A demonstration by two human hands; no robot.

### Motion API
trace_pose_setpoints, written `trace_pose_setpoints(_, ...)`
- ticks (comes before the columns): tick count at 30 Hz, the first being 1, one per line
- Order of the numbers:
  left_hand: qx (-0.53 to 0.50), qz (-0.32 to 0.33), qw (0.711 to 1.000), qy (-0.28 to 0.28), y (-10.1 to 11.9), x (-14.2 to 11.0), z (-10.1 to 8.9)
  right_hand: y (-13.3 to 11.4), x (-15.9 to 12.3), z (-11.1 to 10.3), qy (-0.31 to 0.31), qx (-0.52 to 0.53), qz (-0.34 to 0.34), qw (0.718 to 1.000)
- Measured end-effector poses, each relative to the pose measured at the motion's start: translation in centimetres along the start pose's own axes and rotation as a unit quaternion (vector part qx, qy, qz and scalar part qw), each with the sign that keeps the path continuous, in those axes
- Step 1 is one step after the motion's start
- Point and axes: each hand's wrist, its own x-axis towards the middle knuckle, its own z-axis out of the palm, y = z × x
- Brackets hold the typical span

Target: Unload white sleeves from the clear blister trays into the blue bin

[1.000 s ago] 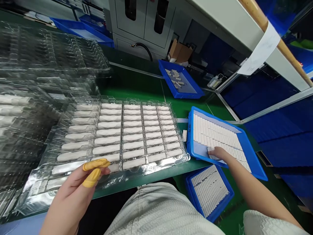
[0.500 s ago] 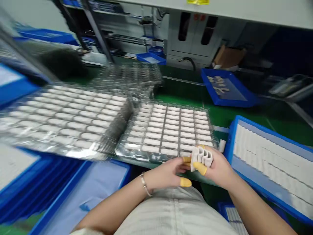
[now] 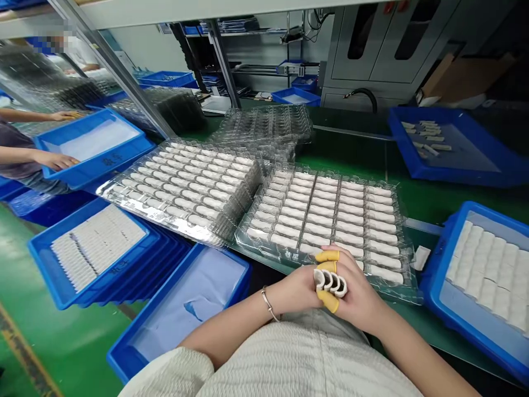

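Note:
My right hand [image 3: 360,291] grips a short stack of white curved pieces [image 3: 330,283], C-shaped at their ends, between yellow-covered fingertips. Closed against the left side of this stack is my left hand [image 3: 298,288]; its thumb and most fingertips are hidden. Both hands are in front of my body, at the near edge of a clear plastic tray [image 3: 289,255]. Rows of similar white pieces [image 3: 324,202] fill the visible pockets of that tray, and the right hand covers part of its front row.
Left stands a stack of filled clear trays [image 3: 182,187], with empty-looking clear trays [image 3: 268,124] behind. A blue bin [image 3: 444,264] of white pieces is at right, another [image 3: 463,149] farther back. More blue bins [image 3: 165,275] stand lower left. A co-worker's hand [image 3: 58,161] touches a bin.
My right hand has come from the right-hand blue bin with several white pieces, meeting my left hand. The stack has since turned, its curved ends facing me. The view has swung left.

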Motion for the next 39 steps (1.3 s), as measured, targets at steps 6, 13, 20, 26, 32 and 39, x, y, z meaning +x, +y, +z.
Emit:
trace_pose_setpoints(6,-0.045,-0.026,0.998,0.021,0.0,0.1,-0.7,-0.4,-1.2,-1.2,-0.018,-0.037,0.131,0.991)
trace_pose_setpoints(13,0.117,-0.034,0.992,0.013,-0.4,0.0,-1.3,-0.6,-1.2,-1.5,-0.063,0.029,0.160,0.985)
trace_pose_setpoints(20,0.188,-0.011,0.982,-0.011,-0.1,0.3,-1.7,-0.7,-1.2,-1.6,-0.069,0.054,0.140,0.986)
trace_pose_setpoints(26,0.188,-0.021,0.982,-0.015,-0.2,0.3,-1.8,-0.7,-1.2,-1.3,-0.062,0.054,0.143,0.986)
trace_pose_setpoints(32,0.152,-0.025,0.988,-0.014,-0.5,0.1,-1.8,-0.7,-1.3,-1.3,-0.056,0.055,0.144,0.987)
trace_pose_setpoints(39,0.109,-0.033,0.993,-0.014,-0.5,0.0,-1.9,-0.7,-1.2,-0.9,-0.046,0.052,0.145,0.987)
